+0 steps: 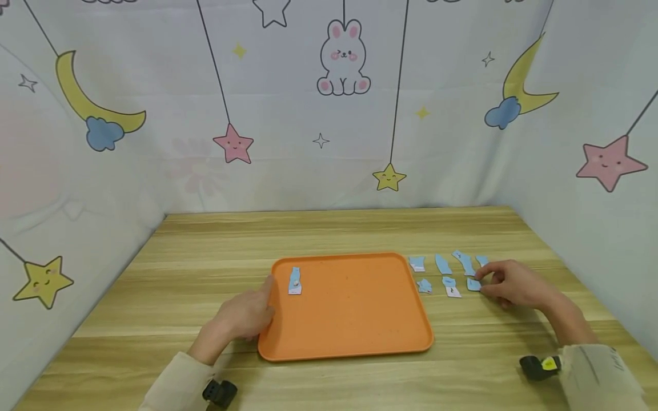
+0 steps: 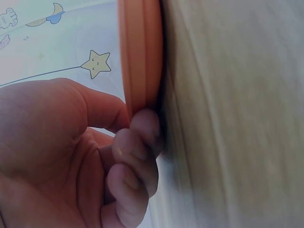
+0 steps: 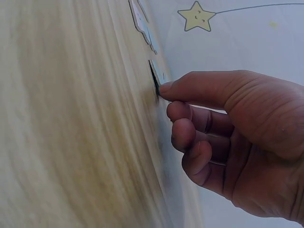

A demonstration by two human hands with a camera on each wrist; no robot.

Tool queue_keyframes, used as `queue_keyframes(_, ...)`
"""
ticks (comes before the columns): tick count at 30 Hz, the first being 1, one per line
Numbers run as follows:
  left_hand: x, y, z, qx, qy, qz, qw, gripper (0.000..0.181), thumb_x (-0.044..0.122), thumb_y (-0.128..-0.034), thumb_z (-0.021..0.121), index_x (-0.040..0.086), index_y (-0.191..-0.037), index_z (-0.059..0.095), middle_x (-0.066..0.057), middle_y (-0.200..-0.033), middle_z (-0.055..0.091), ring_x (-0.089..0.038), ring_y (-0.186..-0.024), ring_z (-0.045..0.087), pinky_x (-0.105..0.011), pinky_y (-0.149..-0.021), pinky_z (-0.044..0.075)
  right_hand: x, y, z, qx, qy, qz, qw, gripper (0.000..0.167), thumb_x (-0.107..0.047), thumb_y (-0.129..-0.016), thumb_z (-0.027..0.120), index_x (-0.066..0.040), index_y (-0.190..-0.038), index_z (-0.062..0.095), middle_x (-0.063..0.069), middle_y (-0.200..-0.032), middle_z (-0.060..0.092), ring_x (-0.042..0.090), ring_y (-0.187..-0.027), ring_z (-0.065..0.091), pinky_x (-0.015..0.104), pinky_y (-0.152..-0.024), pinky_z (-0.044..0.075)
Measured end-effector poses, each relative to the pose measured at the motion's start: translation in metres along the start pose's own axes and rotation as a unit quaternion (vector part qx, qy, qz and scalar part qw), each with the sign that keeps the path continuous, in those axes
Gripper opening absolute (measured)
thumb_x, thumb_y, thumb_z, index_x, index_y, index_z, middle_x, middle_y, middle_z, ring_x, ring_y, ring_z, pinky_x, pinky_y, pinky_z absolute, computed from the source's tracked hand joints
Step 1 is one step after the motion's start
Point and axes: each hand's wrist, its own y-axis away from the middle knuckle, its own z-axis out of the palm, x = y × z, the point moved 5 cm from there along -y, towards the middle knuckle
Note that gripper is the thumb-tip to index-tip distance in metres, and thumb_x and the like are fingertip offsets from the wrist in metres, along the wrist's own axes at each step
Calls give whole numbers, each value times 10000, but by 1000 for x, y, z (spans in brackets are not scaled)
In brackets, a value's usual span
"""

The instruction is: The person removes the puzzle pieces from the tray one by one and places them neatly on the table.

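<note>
An orange tray (image 1: pixel 354 349) lies on the table, with one narrow blue-and-white puzzle piece (image 1: pixel 295 281) flat near its upper left corner. My left hand (image 1: pixel 248 314) grips the tray's left rim; in the left wrist view its fingers curl in at the rim (image 2: pixel 140 57). To the right of the tray, my right hand (image 1: pixel 514 283) pinches a small light-blue puzzle piece (image 1: pixel 473 284) between thumb and finger. In the right wrist view that piece (image 3: pixel 155 71) tilts, one edge lifted off the wood. Its far side is hidden by my thumb.
Several more blue puzzle pieces lie in two loose rows right of the tray, among them a piece with a white end (image 1: pixel 452 287) and a long slanted one (image 1: pixel 464 262). A printed curtain (image 1: pixel 288 114) surrounds the wooden table (image 1: pixel 216 240) at the back and sides.
</note>
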Motion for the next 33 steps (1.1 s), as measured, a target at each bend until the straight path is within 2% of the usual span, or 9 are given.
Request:
queue_keyframes(6,-1,0,0,-14,-11,-65,10000,721,122,-1024,483,-34,-1663,188,-44,-569,595,-154,-433,534,-285,-448,378,-6,1,-4,163,1,-106,9998,358,-83,-949,711,74,-1268,668,29,-699,583,122,-489,525,276,-499,445)
queue_keyframes(12,-1,0,0,-44,11,-85,10000,716,120,-1029,475,-31,-1665,183,-45,-575,594,-151,-434,525,-279,-447,367,-32,-1,-5,384,448,-54,9982,400,-160,-973,726,23,-1324,667,31,-761,602,150,-520,550,287,-499,444)
queue_keyframes(16,0,1,0,-38,55,-42,10000,718,117,-1032,478,-42,-1663,178,-41,-574,588,-142,-428,511,-269,-444,356,-52,-5,-1,345,492,-172,9980,407,-144,-977,716,11,-1348,653,45,-776,611,196,-552,588,291,-516,439)
queue_keyframes(21,1,0,1,-31,56,55,10000,727,120,-1038,493,-51,-1664,164,-40,-567,579,-141,-422,491,-267,-445,344,-72,-13,6,294,444,-355,9980,414,-156,-971,730,9,-1343,653,40,-767,605,187,-560,574,293,-528,438)
queue_keyframes(33,0,-1,3,-53,78,43,9999,726,119,-1042,507,-54,-1661,170,-32,-577,578,-139,-439,491,-260,-449,331,-105,-30,25,139,330,-617,9975,406,-149,-974,731,15,-1339,665,96,-757,621,276,-551,624,316,-543,489)
